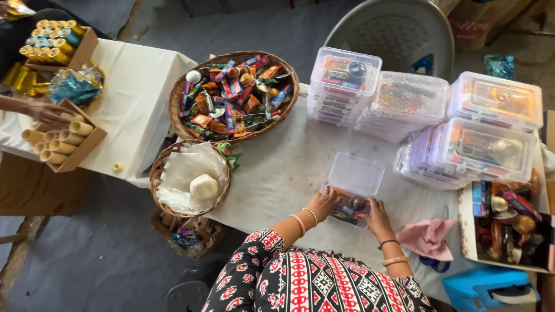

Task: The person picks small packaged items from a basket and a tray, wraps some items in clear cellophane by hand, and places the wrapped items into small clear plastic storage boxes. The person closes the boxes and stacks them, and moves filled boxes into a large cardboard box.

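At the near edge of the worktop (289, 167) we steady an open clear plastic box (352, 188), left hand (324, 203) and right hand (376, 215) curled on its rim, holding nothing else. We judge it light, stiff, slick and slightly brittle; grip the side walls.

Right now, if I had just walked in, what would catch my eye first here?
Probably the big wicker basket at the table's middle, heaped with bright wrapped sweets. Next, the stacks of clear plastic boxes on the right. Nearer the camera, the left hand and right hand rest on a small open clear box partly filled with colourful items.
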